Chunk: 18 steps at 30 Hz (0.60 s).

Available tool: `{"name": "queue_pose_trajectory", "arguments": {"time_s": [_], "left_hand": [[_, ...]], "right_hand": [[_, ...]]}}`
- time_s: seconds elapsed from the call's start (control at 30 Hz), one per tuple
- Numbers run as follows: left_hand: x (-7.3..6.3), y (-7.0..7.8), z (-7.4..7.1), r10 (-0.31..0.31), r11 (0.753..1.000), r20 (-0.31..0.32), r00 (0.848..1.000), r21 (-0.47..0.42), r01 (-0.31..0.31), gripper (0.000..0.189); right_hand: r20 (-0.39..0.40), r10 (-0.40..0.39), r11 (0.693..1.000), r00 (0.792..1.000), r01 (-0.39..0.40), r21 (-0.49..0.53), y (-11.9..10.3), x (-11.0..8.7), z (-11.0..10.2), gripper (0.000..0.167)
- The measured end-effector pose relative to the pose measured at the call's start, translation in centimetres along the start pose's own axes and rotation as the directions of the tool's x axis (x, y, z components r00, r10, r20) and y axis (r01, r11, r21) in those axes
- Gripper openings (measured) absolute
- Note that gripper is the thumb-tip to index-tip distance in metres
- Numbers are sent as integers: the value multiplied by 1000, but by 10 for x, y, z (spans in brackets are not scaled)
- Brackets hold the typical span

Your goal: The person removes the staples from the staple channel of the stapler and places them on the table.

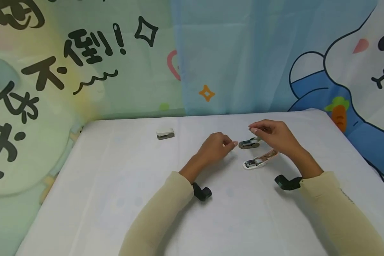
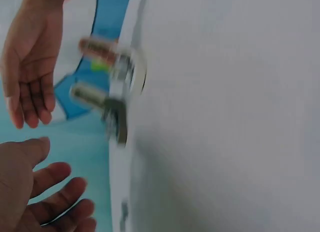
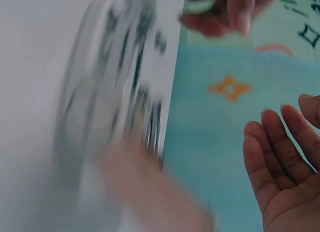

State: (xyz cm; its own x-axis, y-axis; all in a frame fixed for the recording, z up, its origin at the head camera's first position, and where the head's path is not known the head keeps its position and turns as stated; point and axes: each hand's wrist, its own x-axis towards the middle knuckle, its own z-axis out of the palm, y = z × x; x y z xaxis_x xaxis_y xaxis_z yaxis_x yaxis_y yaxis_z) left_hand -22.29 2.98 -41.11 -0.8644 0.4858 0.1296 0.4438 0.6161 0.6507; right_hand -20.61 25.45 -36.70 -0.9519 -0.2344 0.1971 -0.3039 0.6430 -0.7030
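Observation:
Two small staplers stand swung open on the white table: a grey one (image 1: 249, 144), and nearer the person a white one (image 1: 254, 163) with a pinkish raised arm. The right hand (image 1: 276, 137) hovers over the grey stapler's raised end, its fingers loosely bent. Nothing shows in that hand (image 3: 290, 177) in the right wrist view. Just left of the grey stapler is the left hand (image 1: 214, 147), its fingertips close to that stapler's tip. In the left wrist view its fingers (image 2: 60, 199) are spread and relaxed, holding nothing. Both staplers are blurred in the wrist views.
A third small stapler (image 1: 165, 133), white above and grey below, sits closed toward the back left of the table (image 1: 131, 199). A printed cloth (image 1: 230, 64) hangs behind the table's back edge. Black wrist cameras (image 1: 202, 192) jut from both sleeves.

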Motion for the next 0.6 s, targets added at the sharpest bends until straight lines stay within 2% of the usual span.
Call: {"name": "queue_pose_trajectory", "arguments": {"time_s": [0.07,0.17,0.33,0.47,0.6], "left_hand": [[-2,-11,-15,1,999,-70,998,42,2,31],[-7,-29,-38,-5,996,-166,986,87,19,30],[-22,-61,-72,-83,988,-298,951,100,118,34],[-39,-85,-95,-177,971,-357,917,91,222,37],[-57,-106,-109,-260,953,-371,892,53,300,40]], "right_hand": [[26,-40,997,999,39,61,-9,13,18,33],[69,-77,987,995,66,144,-22,31,44,32],[137,-138,965,981,102,241,-39,63,81,29],[176,-177,952,968,123,279,-52,87,104,26],[219,-181,955,959,119,271,-64,105,127,25]]}}
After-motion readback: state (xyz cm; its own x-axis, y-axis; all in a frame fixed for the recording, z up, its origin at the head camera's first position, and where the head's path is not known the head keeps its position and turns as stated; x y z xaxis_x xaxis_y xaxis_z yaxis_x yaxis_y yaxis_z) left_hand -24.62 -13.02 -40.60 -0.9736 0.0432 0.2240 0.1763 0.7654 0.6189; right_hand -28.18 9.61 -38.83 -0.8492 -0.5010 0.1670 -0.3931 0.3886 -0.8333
